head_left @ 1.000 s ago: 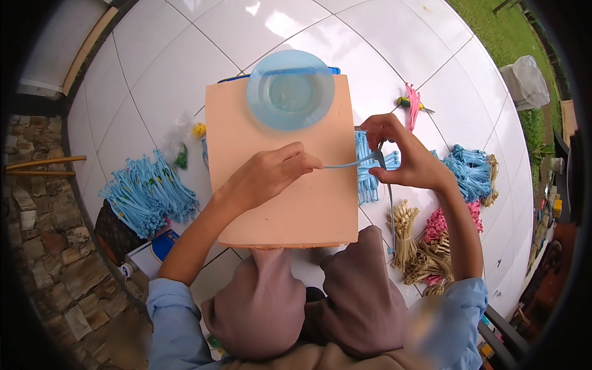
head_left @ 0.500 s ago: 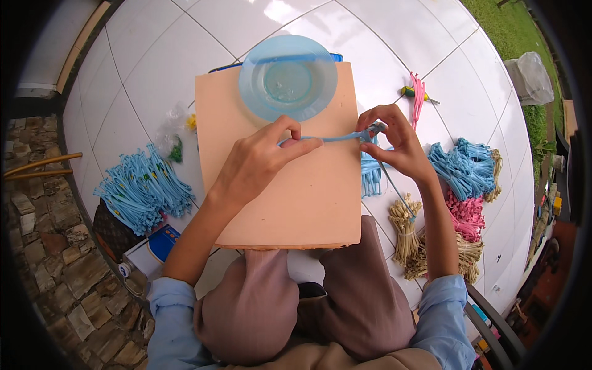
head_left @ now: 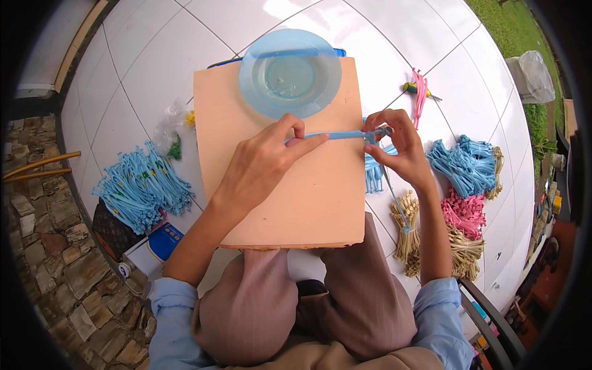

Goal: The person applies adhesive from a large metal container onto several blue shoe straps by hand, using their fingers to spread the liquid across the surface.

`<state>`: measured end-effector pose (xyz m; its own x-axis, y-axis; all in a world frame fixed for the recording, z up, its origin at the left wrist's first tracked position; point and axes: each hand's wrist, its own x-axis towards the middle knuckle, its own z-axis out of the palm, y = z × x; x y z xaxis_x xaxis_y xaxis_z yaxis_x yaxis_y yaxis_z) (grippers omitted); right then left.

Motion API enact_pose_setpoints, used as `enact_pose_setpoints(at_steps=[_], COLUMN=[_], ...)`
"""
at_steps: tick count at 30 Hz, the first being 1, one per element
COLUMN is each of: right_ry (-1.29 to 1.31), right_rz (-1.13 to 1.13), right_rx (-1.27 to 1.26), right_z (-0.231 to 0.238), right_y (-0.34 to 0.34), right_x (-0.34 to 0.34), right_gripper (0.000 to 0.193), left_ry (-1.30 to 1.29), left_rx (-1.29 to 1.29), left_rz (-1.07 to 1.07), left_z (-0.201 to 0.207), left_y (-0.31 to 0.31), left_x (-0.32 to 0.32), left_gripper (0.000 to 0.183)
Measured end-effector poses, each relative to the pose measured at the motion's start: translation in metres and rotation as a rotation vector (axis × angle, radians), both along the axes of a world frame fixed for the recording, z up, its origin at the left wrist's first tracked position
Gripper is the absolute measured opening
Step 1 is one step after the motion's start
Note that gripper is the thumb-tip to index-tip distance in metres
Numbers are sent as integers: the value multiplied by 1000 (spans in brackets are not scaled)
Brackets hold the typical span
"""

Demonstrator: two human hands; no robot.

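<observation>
A light blue strap [head_left: 342, 135] is stretched between my hands over the upper part of a peach-coloured board [head_left: 290, 203]. My left hand [head_left: 265, 154] pinches its left end between thumb and fingers. At the board's right edge, my right hand [head_left: 394, 142] is closed on the other end, where the strap looks knotted or looped. From there a thin tail hangs toward the floor. A translucent blue bowl [head_left: 250, 92] with a little clear liquid stands on the board's far part. More blue straps [head_left: 374, 174] lie partly hidden beside the board, near my right hand.
Blue strap bundles [head_left: 145, 188] lie at left, beside a clear plastic bag [head_left: 169, 132]. At right are more blue bundles [head_left: 464, 166], pink ones [head_left: 464, 216] and beige ones [head_left: 405, 231]. Pink strips [head_left: 420, 98] lie across a green-and-yellow-handled screwdriver [head_left: 410, 87] on the tiles.
The strap has shifted slightly, and its stretched part is now a little flatter and wider. My right hand has moved slightly right; my left hand keeps its pinch.
</observation>
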<state>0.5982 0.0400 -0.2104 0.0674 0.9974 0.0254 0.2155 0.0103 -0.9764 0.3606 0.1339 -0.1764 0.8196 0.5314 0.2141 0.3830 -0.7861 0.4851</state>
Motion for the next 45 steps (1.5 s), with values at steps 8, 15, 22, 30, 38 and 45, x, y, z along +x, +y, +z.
enact_pose_setpoints(at_steps=[8, 15, 22, 30, 38, 45], right_ry=[157, 106, -280, -238, -415, -863], right_rz=[-81, -212, -216, -128, -139, 136], right_rx=[192, 355, 403, 358, 417, 400], right_z=[-24, -38, -34, -30, -19, 19], right_y=[-7, -11, -13, -14, -12, -3], right_x=[-14, -26, -18, -17, -18, -17], right_gripper=[45, 51, 53, 56, 51, 54], left_ry=[16, -70, -57, -110, -95, -117], left_rx=[-21, -28, -70, -72, -40, -83], left_rz=[62, 84, 60, 97, 81, 81], left_z=[-2, -11, -9, -12, -14, -15], left_y=[-5, -9, -7, -8, -9, -8], left_x=[1, 0, -1, -1, 0, -3], left_gripper=[44, 48, 45, 45, 46, 46])
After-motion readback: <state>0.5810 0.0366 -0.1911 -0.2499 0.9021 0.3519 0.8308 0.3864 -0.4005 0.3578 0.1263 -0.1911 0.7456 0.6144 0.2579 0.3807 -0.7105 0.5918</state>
